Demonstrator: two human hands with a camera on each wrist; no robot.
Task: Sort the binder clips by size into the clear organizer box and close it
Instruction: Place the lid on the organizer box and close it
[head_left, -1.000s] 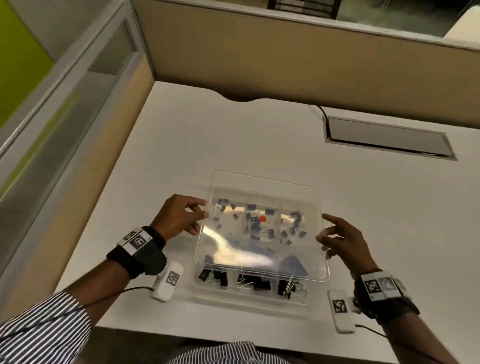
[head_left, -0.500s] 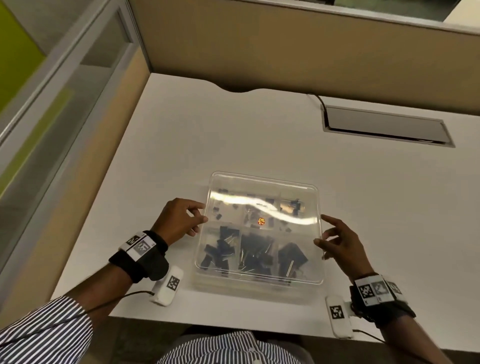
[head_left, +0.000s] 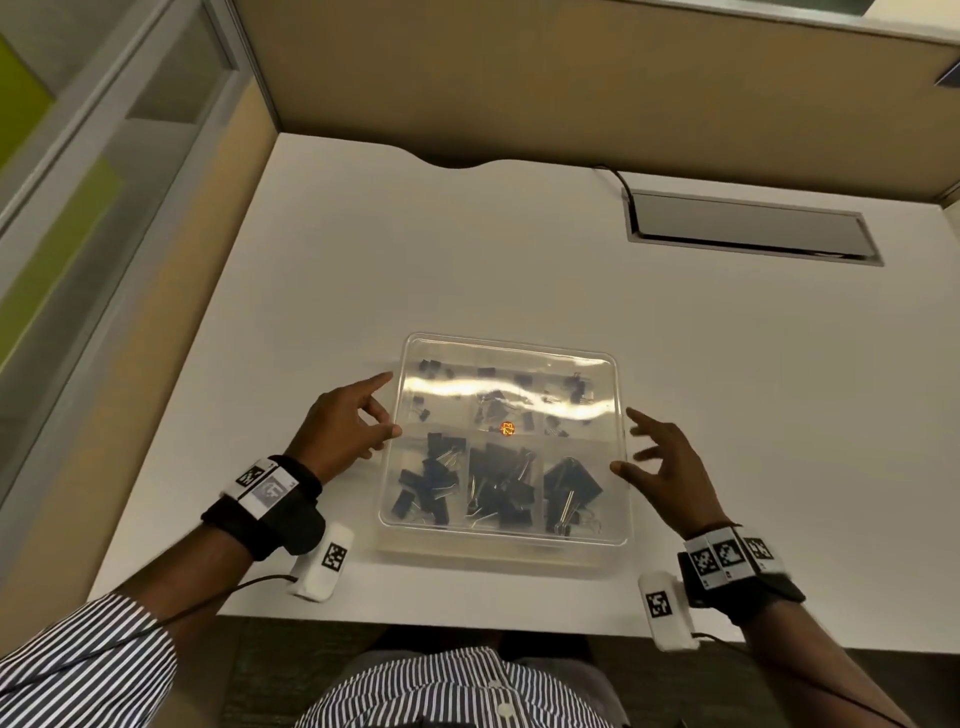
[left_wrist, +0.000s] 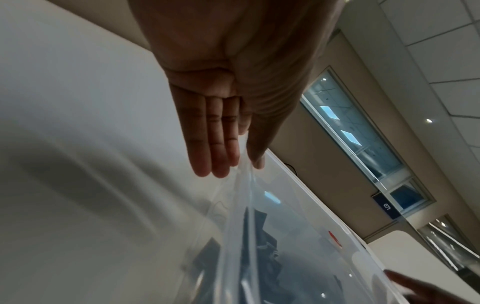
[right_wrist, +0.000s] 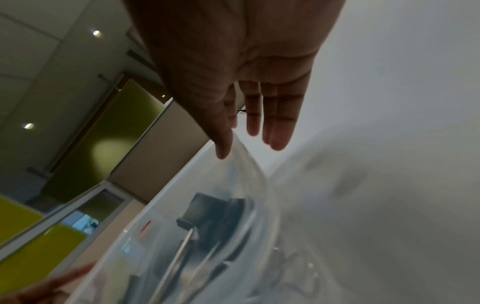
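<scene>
The clear organizer box (head_left: 506, 552) sits near the desk's front edge with its clear lid (head_left: 511, 358) lying flat on top. Small black binder clips (head_left: 487, 372) show through the lid in the back compartments, larger black clips (head_left: 501, 493) in the front ones. At the lid's left edge my left hand (head_left: 382, 410) has straight fingers, the thumb touching the rim (left_wrist: 298, 179). My right hand (head_left: 636, 441) is at the right edge, fingers spread and thumb against the rim. In the wrist views both the left hand (left_wrist: 233, 164) and the right hand (right_wrist: 246, 144) show straight fingers, gripping nothing.
The white desk (head_left: 467, 249) is bounded by a tan partition (head_left: 519, 78) behind and a glass panel on the left. A recessed grey cable tray (head_left: 748, 231) lies at the back right. The desk's front edge runs just below the box.
The lid went from tilted above the box to lying flat on it. Both hands followed it down, and their fingers have straightened beside the lid's edges.
</scene>
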